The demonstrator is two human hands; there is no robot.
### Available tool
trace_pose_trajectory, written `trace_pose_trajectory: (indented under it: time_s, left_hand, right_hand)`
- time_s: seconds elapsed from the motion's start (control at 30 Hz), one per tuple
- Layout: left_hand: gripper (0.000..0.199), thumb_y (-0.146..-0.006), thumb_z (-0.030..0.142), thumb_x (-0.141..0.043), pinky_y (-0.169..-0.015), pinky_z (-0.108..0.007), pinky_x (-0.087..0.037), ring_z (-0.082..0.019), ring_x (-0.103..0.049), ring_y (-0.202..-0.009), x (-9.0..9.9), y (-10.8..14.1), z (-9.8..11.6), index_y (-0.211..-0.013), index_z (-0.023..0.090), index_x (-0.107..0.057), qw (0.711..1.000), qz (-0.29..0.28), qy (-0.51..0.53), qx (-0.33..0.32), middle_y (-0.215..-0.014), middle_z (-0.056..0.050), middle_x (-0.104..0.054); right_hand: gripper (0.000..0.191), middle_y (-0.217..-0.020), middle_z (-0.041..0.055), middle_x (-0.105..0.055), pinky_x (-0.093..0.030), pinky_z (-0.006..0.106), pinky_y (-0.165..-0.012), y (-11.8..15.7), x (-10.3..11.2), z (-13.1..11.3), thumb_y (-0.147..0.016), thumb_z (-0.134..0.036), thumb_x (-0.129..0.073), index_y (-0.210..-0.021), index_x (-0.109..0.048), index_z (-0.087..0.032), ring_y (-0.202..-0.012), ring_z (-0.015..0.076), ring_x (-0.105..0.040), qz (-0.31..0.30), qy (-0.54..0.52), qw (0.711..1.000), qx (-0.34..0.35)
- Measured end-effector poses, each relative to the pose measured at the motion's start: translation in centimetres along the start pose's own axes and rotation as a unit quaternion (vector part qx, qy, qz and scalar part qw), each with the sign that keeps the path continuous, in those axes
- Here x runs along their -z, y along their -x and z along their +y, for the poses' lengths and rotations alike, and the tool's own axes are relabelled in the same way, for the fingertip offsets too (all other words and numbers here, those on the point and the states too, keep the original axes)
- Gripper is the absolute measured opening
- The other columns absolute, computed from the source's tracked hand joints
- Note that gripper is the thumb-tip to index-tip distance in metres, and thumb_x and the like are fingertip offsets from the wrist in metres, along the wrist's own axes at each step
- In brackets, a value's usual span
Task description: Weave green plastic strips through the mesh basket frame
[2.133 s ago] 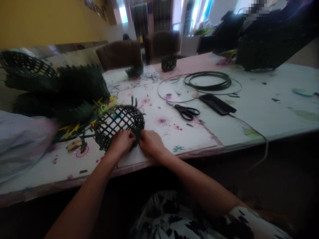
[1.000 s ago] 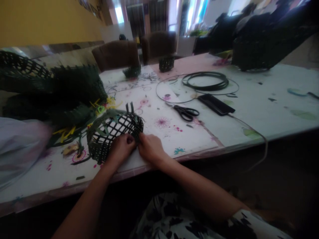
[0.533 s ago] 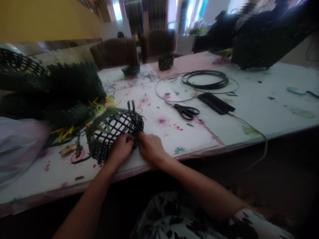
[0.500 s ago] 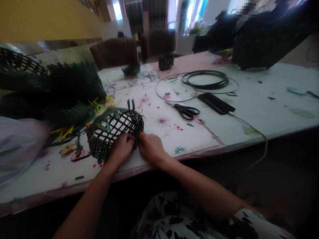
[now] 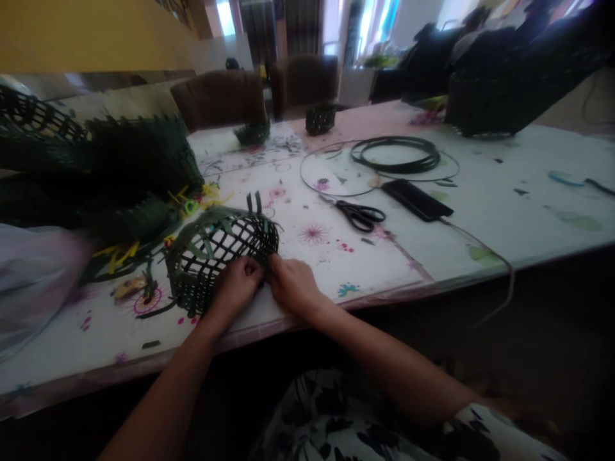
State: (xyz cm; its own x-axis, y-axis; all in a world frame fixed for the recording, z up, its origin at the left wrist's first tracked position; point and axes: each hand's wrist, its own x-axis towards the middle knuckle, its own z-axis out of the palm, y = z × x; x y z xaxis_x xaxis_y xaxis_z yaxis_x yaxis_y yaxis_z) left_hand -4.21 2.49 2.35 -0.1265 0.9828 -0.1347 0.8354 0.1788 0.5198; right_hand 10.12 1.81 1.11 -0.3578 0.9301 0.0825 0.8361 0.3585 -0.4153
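A dark green woven basket (image 5: 192, 291) lies tilted near the table's front edge, its open lattice showing the white cloth through it. Loose strip ends stick up from its far rim. My left hand (image 5: 239, 282) is closed on the near side of the basket, fingers curled in. Close beside it, my right hand (image 5: 293, 285) pinches the basket's right edge between thumb and fingers. The fingertips of both hands almost meet, and what exactly lies between them is too dark to make out.
Scissors (image 5: 360, 214) and a black phone (image 5: 417, 200) with a cable lie to the right, before a coil of green strip (image 5: 396, 168). Dark woven baskets (image 5: 144, 153) are piled left, behind a plastic bag (image 5: 38, 282). A small basket (image 5: 320, 120) stands farther back.
My left hand has shifted slightly to the right, closer to my right hand. The basket has barely moved, and both hands keep their hold on it.
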Motion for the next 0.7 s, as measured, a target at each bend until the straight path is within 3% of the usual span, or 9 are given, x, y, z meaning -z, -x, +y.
trace_pose_trajectory:
  time_s: [0.17,0.7]
  left_hand:
    - [0.009,-0.079,0.028,-0.062,-0.058,-0.027,-0.032,-0.016,-0.051,-0.064,-0.1,0.0,-0.4,-0.080,0.019,-0.061,0.999,0.000,0.050,-0.010,-0.068,0.001,-0.058]
    - [0.008,-0.085,0.025,-0.052,-0.062,-0.028,-0.035,-0.017,-0.051,-0.071,0.1,0.0,-1.3,-0.080,0.020,-0.056,0.996,-0.006,0.072,-0.049,-0.076,-0.001,-0.059]
  right_hand:
    - [0.020,-0.095,0.0096,-0.075,-0.034,0.030,-0.062,-0.2,0.5,1.4,-0.093,-0.023,-0.046,-0.105,-0.061,-0.016,-0.083,0.0224,-0.069,-0.013,0.019,0.997,0.070]
    - [0.016,-0.086,0.0026,-0.073,-0.027,0.029,-0.059,-0.2,-0.2,2.0,-0.098,-0.020,-0.045,-0.109,-0.058,-0.021,-0.071,0.0150,-0.062,0.028,0.011,0.995,0.092]
